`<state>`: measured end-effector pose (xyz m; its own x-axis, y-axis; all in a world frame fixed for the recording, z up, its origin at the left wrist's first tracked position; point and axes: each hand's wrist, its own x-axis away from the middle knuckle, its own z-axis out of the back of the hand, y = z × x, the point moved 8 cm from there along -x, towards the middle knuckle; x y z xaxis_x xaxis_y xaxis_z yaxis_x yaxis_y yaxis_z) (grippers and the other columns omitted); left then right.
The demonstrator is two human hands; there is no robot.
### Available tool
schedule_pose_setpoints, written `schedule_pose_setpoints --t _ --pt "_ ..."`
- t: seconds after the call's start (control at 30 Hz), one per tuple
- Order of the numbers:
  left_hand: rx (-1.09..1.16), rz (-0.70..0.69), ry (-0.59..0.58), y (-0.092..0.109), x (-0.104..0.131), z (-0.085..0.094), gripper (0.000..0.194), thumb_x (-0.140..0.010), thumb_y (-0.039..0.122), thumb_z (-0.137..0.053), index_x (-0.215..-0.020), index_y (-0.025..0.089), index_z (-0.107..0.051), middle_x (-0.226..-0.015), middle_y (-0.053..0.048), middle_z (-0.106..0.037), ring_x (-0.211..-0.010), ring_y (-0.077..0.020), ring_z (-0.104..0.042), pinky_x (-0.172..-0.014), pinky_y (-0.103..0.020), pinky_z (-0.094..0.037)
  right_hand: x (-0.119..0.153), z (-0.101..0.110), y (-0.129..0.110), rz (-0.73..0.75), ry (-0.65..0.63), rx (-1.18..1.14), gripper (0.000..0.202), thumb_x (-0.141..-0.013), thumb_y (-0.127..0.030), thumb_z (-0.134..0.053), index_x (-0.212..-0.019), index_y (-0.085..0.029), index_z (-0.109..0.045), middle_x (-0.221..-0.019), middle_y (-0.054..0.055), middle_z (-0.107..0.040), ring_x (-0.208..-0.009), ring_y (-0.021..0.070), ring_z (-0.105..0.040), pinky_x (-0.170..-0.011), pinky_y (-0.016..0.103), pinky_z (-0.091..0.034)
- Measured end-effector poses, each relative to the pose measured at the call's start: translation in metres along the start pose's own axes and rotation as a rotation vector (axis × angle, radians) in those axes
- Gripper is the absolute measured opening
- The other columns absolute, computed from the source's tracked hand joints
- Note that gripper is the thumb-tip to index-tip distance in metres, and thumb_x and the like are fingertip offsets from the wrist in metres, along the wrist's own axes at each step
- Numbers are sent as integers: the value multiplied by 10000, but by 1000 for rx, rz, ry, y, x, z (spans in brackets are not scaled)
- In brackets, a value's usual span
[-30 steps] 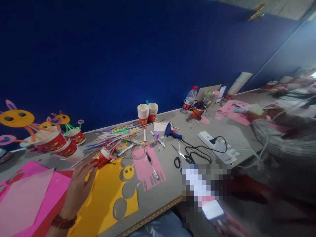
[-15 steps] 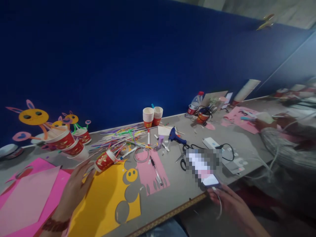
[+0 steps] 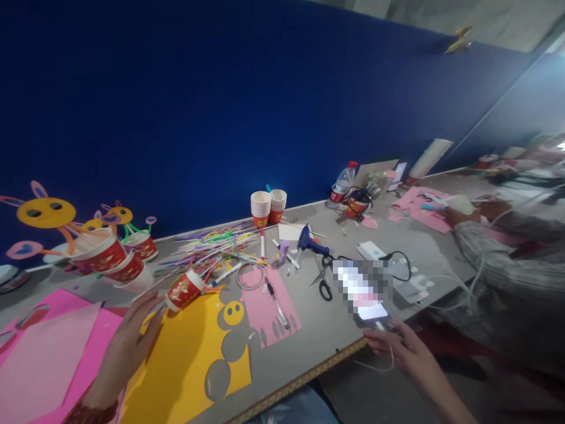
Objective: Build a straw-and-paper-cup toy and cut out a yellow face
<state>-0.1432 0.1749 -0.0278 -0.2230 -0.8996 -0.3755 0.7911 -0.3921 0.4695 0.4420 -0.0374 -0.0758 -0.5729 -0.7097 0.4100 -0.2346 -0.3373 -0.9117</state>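
My left hand [image 3: 132, 335] rests with its fingers stretched out on the yellow foam sheet [image 3: 176, 365], which has round cut-outs. Its fingertips are beside a red paper cup [image 3: 186, 290] lying tilted on its side; I cannot tell whether they touch it. At the table's front edge, my right hand [image 3: 399, 344] is closed on a white charging cable [image 3: 383, 368], right at the lower end of a lit phone [image 3: 374, 312]. Most of the phone's screen is blurred out. Scissors [image 3: 325, 288] lie just left of the phone.
Pipe cleaners [image 3: 216, 247] are heaped behind the cup. Paper-cup figures with yellow faces [image 3: 46, 212] stand at the left. Stacked cups [image 3: 260, 207], a blue glue gun [image 3: 311, 240] and a bottle [image 3: 343, 184] line the back. A co-worker's sleeve [image 3: 498, 247] is at the right.
The view has shifted slightly, so most things appear a little further left. My right hand keeps its grip by the phone's lower end, and the cable loop now hangs differently. My left hand stays beside the cup.
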Motion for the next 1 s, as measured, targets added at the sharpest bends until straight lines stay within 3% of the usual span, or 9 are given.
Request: schedule_pose_setpoints --t 0.17,0.3,0.43,0.57,0.7,0.8,0.93,1.0 --pt "2 48 -31 -5 1 -1 388 -938 478 -433 -1208 240 -578 -1353 -122 -568 -1291 -344 -534 -1072 -557 -459 -5 25 -6 107 19 430 590 -599 -558 -716 -1068 -215 -613 -816 98 -789 -793 327 -758 -680 389 -615" --pt "27 43 -28 -7 0 -4 363 -938 479 -437 -1217 275 -546 -1372 -102 -543 -1298 -333 -524 -1090 -580 -438 -14 33 -35 344 148 781 603 -749 -593 -570 -1192 -186 -610 -954 118 -771 -871 310 -737 -739 375 -590" --pt "36 12 -10 -2 -2 -3 303 -946 426 -446 -1184 281 -565 -1358 -106 -548 -1291 -330 -531 -1088 -576 -444 -28 -2 -70 683 199 1135 530 -893 -528 -445 -1261 -167 -570 -1167 154 -683 -867 293 -702 -766 409 -565" --pt "27 27 17 3 -3 4 308 -941 438 -452 -1152 266 -595 -1319 -117 -581 -1251 -350 -564 -1048 -581 -478 -55 -48 -98 881 165 1379 392 -940 -372 -414 -1213 -154 -592 -1273 168 -621 -1074 310 -641 -900 412 -514" --pt "29 22 42 7 -5 6 303 -941 453 -452 -1128 270 -604 -1284 -120 -603 -1224 -342 -586 -1036 -562 -491 -91 -98 -115 895 17 1556 333 -949 -334 -466 -1199 -171 -614 -1195 142 -675 -1116 297 -607 -967 377 -444" --pt "22 30 50 6 -4 3 325 -941 466 -458 -1124 249 -615 -1292 -123 -605 -1231 -339 -584 -1040 -541 -495 -119 -129 -122 860 -42 1611 250 -937 -359 -538 -1069 -190 -666 -1030 120 -725 -1011 285 -643 -827 334 -468" --pt "18 42 52 2 -3 1 373 -945 497 -445 -1141 230 -617 -1316 -128 -599 -1257 -340 -565 -1060 -538 -479 -155 -146 -130 761 -33 1661 259 -975 -343 -541 -1149 -178 -639 -910 111 -731 -892 265 -683 -709 313 -485" --pt "17 42 64 0 -3 2 380 -944 503 -448 -1148 227 -613 -1317 -133 -599 -1246 -342 -570 -1057 -546 -479 -170 -148 -136 727 -44 1669 283 -992 -348 -548 -1207 -177 -614 -973 92 -716 -889 239 -685 -738 341 -530"
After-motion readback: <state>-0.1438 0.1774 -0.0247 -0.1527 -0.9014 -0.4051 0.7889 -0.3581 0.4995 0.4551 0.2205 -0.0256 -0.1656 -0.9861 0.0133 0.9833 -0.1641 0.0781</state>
